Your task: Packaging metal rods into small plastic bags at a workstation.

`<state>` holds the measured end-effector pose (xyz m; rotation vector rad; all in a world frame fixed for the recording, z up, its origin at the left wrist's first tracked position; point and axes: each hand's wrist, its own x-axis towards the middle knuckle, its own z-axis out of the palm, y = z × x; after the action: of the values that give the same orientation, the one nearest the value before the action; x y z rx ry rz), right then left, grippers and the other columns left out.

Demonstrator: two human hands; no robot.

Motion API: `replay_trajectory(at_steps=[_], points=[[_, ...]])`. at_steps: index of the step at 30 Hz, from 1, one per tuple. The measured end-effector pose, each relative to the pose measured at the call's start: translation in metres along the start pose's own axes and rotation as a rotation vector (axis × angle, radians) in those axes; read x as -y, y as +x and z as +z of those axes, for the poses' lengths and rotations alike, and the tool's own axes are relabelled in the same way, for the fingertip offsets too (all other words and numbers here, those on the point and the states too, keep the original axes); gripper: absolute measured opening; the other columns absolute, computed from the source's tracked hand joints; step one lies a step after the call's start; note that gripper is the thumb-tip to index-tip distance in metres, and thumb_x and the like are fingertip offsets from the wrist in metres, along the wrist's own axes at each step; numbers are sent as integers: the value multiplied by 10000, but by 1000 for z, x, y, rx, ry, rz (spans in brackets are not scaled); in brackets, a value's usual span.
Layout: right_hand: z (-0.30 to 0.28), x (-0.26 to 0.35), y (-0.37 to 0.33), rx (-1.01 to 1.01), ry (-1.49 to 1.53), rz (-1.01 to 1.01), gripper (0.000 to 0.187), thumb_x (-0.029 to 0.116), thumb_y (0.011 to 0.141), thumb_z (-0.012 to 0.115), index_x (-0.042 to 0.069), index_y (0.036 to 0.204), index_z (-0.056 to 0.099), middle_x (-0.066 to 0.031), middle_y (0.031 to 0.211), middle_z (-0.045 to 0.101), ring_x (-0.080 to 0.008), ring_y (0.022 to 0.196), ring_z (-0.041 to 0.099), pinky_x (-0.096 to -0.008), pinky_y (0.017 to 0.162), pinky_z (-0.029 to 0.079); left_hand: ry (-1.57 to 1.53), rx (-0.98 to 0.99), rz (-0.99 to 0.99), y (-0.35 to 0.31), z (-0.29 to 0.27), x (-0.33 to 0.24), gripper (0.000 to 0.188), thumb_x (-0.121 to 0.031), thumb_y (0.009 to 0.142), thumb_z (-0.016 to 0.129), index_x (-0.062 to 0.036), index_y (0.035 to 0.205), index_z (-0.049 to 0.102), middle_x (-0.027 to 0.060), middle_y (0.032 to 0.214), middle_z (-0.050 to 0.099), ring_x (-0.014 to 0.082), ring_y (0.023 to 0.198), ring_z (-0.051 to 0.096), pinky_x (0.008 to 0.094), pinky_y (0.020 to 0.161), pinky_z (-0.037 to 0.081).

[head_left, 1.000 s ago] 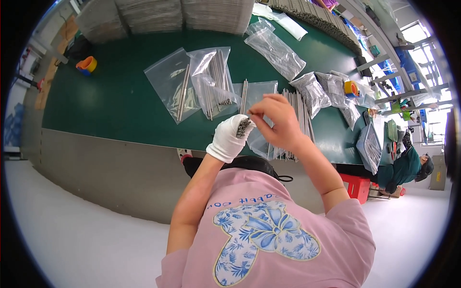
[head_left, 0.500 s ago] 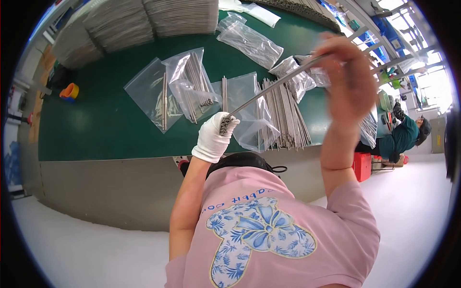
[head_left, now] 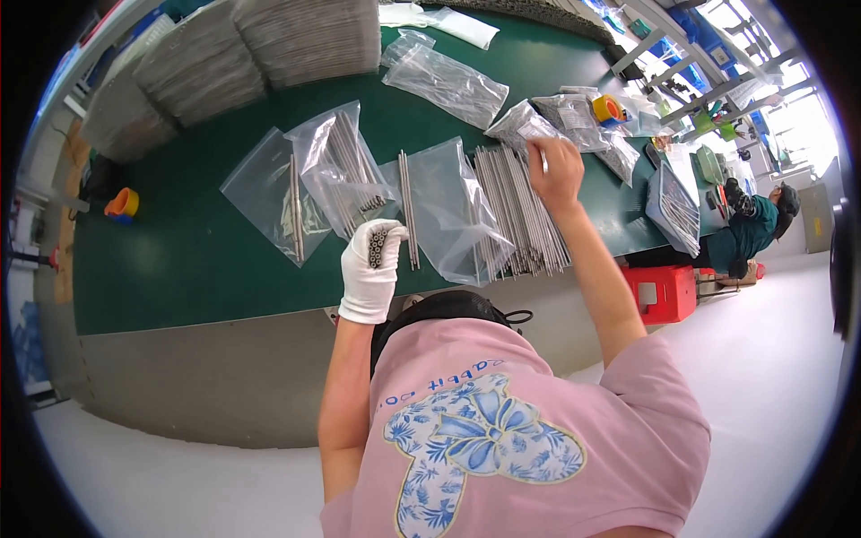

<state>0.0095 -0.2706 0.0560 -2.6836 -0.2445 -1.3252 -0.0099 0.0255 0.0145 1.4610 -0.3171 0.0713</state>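
Observation:
My left hand (head_left: 368, 273), in a white glove, is closed around a bundle of thin metal tubes (head_left: 377, 249), whose hollow ends face me. It is just over the table's near edge. A few loose metal tubes (head_left: 408, 202) lie beside it, next to a flat clear plastic bag (head_left: 448, 202). My bare right hand (head_left: 558, 172) is over the far end of a wide pile of metal tubes (head_left: 520, 211), with fingers curled together. A small pale spot shows at its fingertips, too small to name. A clear bag of small parts (head_left: 522, 125) lies just beyond.
Clear bags with tubes (head_left: 345, 166) lie left of centre on the green table (head_left: 179, 260). Tall grey stacks (head_left: 305, 40) stand at the back left. Tape rolls (head_left: 123, 204) sit at both sides. A tray of tubes (head_left: 673, 211), red stool (head_left: 662, 294) and seated person (head_left: 758, 224) are at right.
My right hand has come down and left from its raised place, and the long tube slanting up from the bundle no longer shows. My left hand has shifted slightly left with its bundle.

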Motion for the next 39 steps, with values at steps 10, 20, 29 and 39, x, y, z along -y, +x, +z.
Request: replay_trajectory(at_steps=[10, 20, 29, 39], points=[[-25, 35, -187, 379, 10, 304, 56, 87, 747, 635, 83, 795, 606, -61, 739, 628, -261, 676, 598, -368, 657, 453, -61, -40, -19, -2, -5, -5, 61, -16, 870, 580, -11, 930, 578, 38, 818, 629, 91, 752, 590, 223, 722, 476], [-26, 83, -59, 204, 348, 465, 119, 60, 719, 673, 80, 836, 661, -53, 753, 644, -247, 698, 607, -334, 714, 448, 36, 90, 4, 0, -4, -2, 45, -47, 879, 578, -18, 913, 573, 47, 845, 644, 96, 772, 595, 225, 716, 476], [-14, 164, 28, 369, 847, -63, 98, 49, 726, 676, 101, 802, 641, -4, 732, 652, -170, 602, 587, -380, 857, 432, 88, 61, 54, -1, -7, 1, 131, -26, 801, 631, -31, 921, 580, 67, 803, 604, 145, 650, 567, 254, 612, 459], [-11, 174, 27, 474, 865, -103, 110, 32, 738, 659, 105, 819, 657, 1, 769, 667, -161, 655, 610, -372, 902, 394, 87, 107, 53, -1, -10, 7, 198, 19, 727, 607, -43, 912, 576, 92, 808, 595, 232, 713, 576, 288, 670, 466]])
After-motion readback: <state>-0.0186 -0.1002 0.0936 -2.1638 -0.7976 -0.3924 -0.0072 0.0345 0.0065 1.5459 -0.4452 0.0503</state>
